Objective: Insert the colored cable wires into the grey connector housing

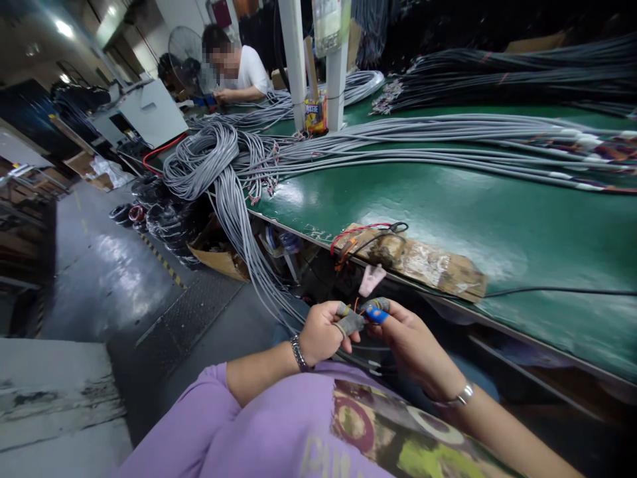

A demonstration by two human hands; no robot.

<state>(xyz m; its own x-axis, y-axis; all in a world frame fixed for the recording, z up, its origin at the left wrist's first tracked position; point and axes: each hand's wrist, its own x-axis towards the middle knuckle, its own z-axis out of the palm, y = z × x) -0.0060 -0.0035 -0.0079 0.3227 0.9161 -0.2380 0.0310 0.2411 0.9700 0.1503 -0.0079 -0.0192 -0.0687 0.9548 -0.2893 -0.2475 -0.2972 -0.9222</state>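
My left hand (326, 328), with grey covers on its thumb and a finger, pinches thin wires in front of my lap. Close against it, my right hand (405, 328) is closed on the same wires, blue tape round one fingertip. A short orange wire (357, 303) rises between the fingertips; the rest of the wires is mostly hidden by my fingers. Just above my hands is a pale pink clip (371, 280) at the bench edge. Behind it lies a worn wooden board (423, 262) with red and black leads on it.
Long grey cables (398, 133) run across the green bench (497, 219), and a thick bundle (249, 232) hangs over its edge at left. Dark cables (497, 76) lie at the back right. Another person (249, 70) works at the far end. A cardboard box (219, 255) stands underneath.
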